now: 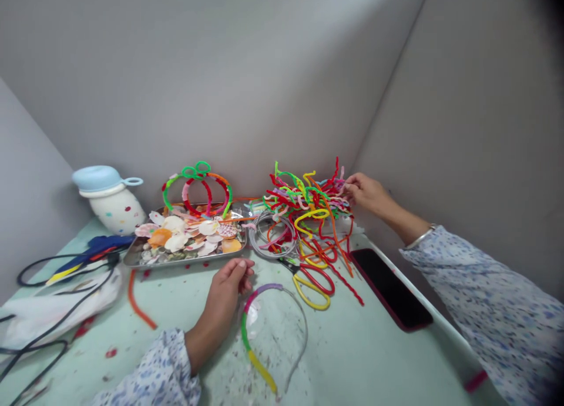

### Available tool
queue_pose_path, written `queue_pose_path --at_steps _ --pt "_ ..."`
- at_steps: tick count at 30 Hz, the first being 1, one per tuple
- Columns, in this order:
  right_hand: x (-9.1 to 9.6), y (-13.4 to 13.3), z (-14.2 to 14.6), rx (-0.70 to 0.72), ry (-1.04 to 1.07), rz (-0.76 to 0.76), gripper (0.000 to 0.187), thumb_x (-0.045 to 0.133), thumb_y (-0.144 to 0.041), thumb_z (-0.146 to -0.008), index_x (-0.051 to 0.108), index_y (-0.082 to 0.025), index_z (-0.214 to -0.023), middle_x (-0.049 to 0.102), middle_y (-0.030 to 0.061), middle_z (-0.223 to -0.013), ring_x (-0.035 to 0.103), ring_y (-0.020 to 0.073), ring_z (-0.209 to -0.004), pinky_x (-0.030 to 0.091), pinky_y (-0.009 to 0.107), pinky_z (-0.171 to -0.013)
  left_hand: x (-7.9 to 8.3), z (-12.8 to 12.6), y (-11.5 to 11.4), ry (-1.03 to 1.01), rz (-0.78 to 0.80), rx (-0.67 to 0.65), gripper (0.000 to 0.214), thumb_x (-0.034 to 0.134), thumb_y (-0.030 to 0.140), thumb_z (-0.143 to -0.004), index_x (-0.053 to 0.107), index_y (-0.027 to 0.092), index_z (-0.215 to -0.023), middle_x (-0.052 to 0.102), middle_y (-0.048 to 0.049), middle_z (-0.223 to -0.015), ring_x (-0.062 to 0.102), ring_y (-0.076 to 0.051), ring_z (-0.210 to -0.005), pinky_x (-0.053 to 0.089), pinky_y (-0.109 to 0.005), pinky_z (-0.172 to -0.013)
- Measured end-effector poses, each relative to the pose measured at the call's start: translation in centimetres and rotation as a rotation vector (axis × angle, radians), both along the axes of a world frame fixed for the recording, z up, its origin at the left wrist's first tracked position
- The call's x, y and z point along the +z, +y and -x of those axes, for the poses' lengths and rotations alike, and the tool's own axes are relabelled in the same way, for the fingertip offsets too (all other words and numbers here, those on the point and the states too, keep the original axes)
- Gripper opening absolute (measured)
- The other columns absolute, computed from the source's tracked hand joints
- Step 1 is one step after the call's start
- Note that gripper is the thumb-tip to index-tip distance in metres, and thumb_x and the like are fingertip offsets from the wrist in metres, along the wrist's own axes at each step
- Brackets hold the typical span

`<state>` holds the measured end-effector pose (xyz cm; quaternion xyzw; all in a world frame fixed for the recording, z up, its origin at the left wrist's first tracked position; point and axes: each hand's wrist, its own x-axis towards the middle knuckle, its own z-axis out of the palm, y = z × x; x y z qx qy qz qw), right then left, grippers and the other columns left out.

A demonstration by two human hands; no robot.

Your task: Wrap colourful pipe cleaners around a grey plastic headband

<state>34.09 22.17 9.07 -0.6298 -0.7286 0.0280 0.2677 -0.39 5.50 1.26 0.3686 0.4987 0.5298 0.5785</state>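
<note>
My right hand (365,193) is at the right side of a tangled heap of coloured pipe cleaners (304,197), its fingertips pinched on a pinkish-purple pipe cleaner there. My left hand (229,281) rests near the middle of the table, fingers curled in, with nothing seen sticking out of them. Just right of it lies a thin metal headband (305,329). One side of the headband is wrapped in purple, magenta, green and yellow; the other side is bare metal. Scissors (315,282) with red and yellow handles lie between the headband and the heap.
A metal tray (189,264) holds shells, with wrapped headbands (229,188) standing behind them. Beside the heap lies a coil of grey wire (264,250). A phone (392,288) is at right. Further left are a white jar (117,209), black cables (57,318) and an orange strip (138,306).
</note>
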Motion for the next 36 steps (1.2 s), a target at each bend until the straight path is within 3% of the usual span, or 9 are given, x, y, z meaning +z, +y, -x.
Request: queue_pose_path --at_steps 10,17,21,25,28,31,34,36 --pt "1.1 -0.6 2.1 -0.034 0.373 0.033 0.017 0.039 -0.025 -0.09 0.053 -0.018 -0.096 0.069 0.0089 -0.083 0.062 0.0158 -0.063 0.046 0.025 -0.054 -0.6 0.3 0.2 0.039 -0.006 -0.016 0.031 0.06 0.042 -0.076 0.061 0.013 -0.088 0.058 -0.0002 -0.071 0.047 -0.007 -0.053 0.035 -0.02 -0.051" --pt "1.4 -1.3 3.3 0.073 0.381 0.085 0.016 0.035 -0.023 -0.092 0.05 -0.019 -0.092 0.069 0.0077 -0.093 0.062 0.0148 -0.074 0.048 0.023 -0.062 -0.3 -0.1 0.1 0.14 -0.06 -0.015 0.027 0.061 0.04 -0.075 0.061 0.015 -0.087 0.058 -0.0003 -0.069 0.046 -0.008 -0.052 0.034 -0.021 -0.05" --pt "1.2 -1.4 3.3 0.122 0.424 0.103 0.013 0.037 -0.022 -0.091 0.049 -0.019 -0.09 0.069 0.0068 -0.094 0.06 0.0132 -0.068 0.047 0.023 -0.059 1.4 -0.6 -0.4 0.19 -0.075 -0.007 0.024 0.061 0.035 -0.074 0.061 0.016 -0.089 0.057 0.0005 -0.069 0.047 -0.009 -0.054 0.036 -0.022 -0.052" --pt "1.0 -1.6 3.6 0.143 0.531 0.13 0.009 0.041 -0.022 -0.089 0.049 -0.02 -0.084 0.067 0.0036 -0.085 0.055 0.0111 -0.06 0.045 0.021 -0.054 4.8 -1.6 -0.5 0.289 -0.188 -0.091 0.022 0.058 0.032 -0.077 0.061 0.017 -0.092 0.058 -0.0002 -0.073 0.052 -0.012 -0.062 0.04 -0.023 -0.058" --pt "0.8 -1.6 3.8 0.139 0.577 0.154 0.008 0.044 -0.019 -0.087 0.049 -0.021 -0.08 0.064 0.0011 -0.076 0.053 0.0105 -0.057 0.043 0.02 -0.052 7.1 -2.5 1.2 0.434 -0.341 -0.122 0.018 0.055 0.029 -0.079 0.059 0.017 -0.093 0.06 -0.0024 -0.082 0.055 -0.014 -0.069 0.043 -0.025 -0.063" --pt "1.0 -1.4 4.1 0.128 0.6 0.132 0.007 0.046 -0.02 -0.085 0.05 -0.021 -0.08 0.063 0.0002 -0.074 0.052 0.0105 -0.055 0.041 0.02 -0.05 7.9 -2.9 4.8 0.703 -0.538 -0.005 0.021 0.054 0.024 -0.079 0.059 0.019 -0.099 0.06 -0.0046 -0.095 0.057 -0.015 -0.079 0.045 -0.028 -0.073" --pt "1.4 -1.2 4.3 0.082 0.656 0.089 0.009 0.045 -0.019 -0.086 0.05 -0.021 -0.078 0.064 0.0008 -0.074 0.05 0.0103 -0.053 0.039 0.021 -0.049 7.3 -2.8 8.8 0.883 -0.502 0.17 0.028 0.056 0.023 -0.077 0.056 0.015 -0.104 0.056 -0.0089 -0.103 0.057 -0.017 -0.083 0.045 -0.03 -0.076" --pt "1.8 -1.2 4.4 0.049 0.696 0.079 0.011 0.044 -0.017 -0.086 0.049 -0.02 -0.077 0.064 0.0015 -0.074 0.05 0.0102 -0.053 0.039 0.021 -0.05 6.5 -2.7 10.6 0.967 -0.407 0.175 0.034 0.059 0.027 -0.075 0.055 0.012 -0.105 0.057 -0.0115 -0.102 0.057 -0.02 -0.088 0.046 -0.032 -0.077"
